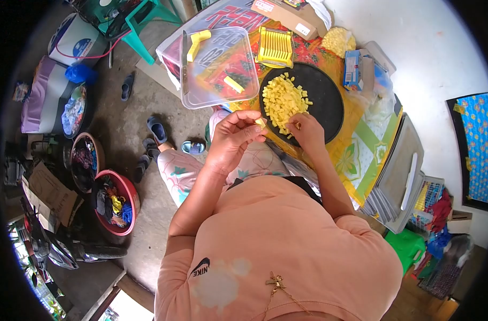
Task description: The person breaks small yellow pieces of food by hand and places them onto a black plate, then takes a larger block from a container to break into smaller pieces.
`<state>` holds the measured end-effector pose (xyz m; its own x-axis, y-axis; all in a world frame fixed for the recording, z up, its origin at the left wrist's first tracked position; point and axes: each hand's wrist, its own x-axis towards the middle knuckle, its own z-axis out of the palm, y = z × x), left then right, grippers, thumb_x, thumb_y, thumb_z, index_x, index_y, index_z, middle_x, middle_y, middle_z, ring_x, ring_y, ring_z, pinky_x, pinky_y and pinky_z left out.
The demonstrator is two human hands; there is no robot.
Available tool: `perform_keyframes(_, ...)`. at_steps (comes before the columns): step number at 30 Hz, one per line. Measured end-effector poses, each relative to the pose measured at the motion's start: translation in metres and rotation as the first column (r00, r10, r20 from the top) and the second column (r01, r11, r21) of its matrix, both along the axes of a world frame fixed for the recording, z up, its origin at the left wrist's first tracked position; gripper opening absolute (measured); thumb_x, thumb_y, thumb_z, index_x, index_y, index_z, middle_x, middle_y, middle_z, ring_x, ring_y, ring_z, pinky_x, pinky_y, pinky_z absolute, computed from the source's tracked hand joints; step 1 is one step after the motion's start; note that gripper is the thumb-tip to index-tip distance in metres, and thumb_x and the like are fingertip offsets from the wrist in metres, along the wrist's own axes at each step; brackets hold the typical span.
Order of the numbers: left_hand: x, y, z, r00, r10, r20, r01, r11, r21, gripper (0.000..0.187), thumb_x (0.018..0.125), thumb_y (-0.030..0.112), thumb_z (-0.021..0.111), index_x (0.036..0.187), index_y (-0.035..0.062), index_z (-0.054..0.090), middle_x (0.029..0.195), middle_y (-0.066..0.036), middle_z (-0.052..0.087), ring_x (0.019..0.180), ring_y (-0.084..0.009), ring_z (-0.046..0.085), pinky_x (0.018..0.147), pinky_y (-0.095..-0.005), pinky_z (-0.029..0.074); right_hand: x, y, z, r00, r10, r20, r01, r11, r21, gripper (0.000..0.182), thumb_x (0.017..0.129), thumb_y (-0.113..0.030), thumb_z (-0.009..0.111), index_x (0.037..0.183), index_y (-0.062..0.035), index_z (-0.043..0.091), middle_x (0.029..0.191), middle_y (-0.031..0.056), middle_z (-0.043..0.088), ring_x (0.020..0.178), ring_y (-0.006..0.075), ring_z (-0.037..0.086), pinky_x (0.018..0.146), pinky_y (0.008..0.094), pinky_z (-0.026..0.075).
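My left hand point(234, 136) is closed in a pinch on a small pale-yellow piece point(261, 123), held just off the near edge of a round black board point(329, 104). Heaped on that board lies a pile of small yellow cubes point(281, 101). My right hand point(308, 132) has its fingertips pressed together at the near side of the pile; whatever they grip is hidden. Left of the board is a clear plastic tub point(187, 85) with a yellow stick point(233, 84) and a larger yellow branching piece point(199, 43) in it. A yellow slotted block point(275, 47) lies beyond the board.
A bag of yellow bits point(338, 41), a cardboard box point(286, 18) and a blue carton point(353, 69) stand at the table's far side. Floor items at left include a red basin point(134, 214) of cloth, slippers point(157, 130) and a green chair point(139, 35). Grey lids point(396, 166) lean at right.
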<state>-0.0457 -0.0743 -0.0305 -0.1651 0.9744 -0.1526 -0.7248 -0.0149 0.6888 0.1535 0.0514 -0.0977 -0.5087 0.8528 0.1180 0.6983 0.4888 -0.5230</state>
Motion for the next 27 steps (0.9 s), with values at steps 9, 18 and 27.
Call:
perform_keyframes(9,0.006,0.001,-0.001,0.986,0.029,-0.164,-0.023,0.999,0.040,0.028,0.080,-0.008,0.062,0.106,0.0017,0.060,0.095,-0.008,0.063,0.085,-0.0170,0.064,0.075,-0.0281,0.054,-0.015,-0.021,0.064,0.768,-0.061,-0.637,-0.330,0.815,-0.476,0.025,0.083,-0.012,0.068,0.105,-0.0005,0.063,0.089,0.0030,0.065,0.076,0.0072,0.059,0.064,0.0208,0.046)
perform_keyframes(18,0.008,-0.005,0.012,0.961,0.026,-0.276,0.011,0.991,0.130,0.036,0.080,-0.007,0.065,0.113,0.0023,0.057,0.096,-0.009,0.064,0.083,-0.0143,0.062,0.074,-0.0274,0.053,-0.032,-0.040,0.098,0.652,-0.053,-0.756,-0.610,0.555,-0.566,0.028,0.086,-0.006,0.064,0.113,0.0010,0.060,0.098,0.0045,0.065,0.084,0.0056,0.059,0.073,0.0203,0.048)
perform_keyframes(27,0.016,0.000,-0.005,0.964,-0.028,-0.266,0.053,0.995,0.088,0.033,0.083,-0.003,0.064,0.115,0.0038,0.057,0.098,-0.008,0.064,0.084,-0.0132,0.060,0.070,-0.0271,0.051,-0.015,-0.031,0.084,0.653,-0.128,-0.746,-0.546,0.603,-0.582,0.017,0.085,-0.005,0.064,0.100,0.0001,0.062,0.089,0.0019,0.064,0.077,0.0051,0.058,0.067,0.0197,0.046)
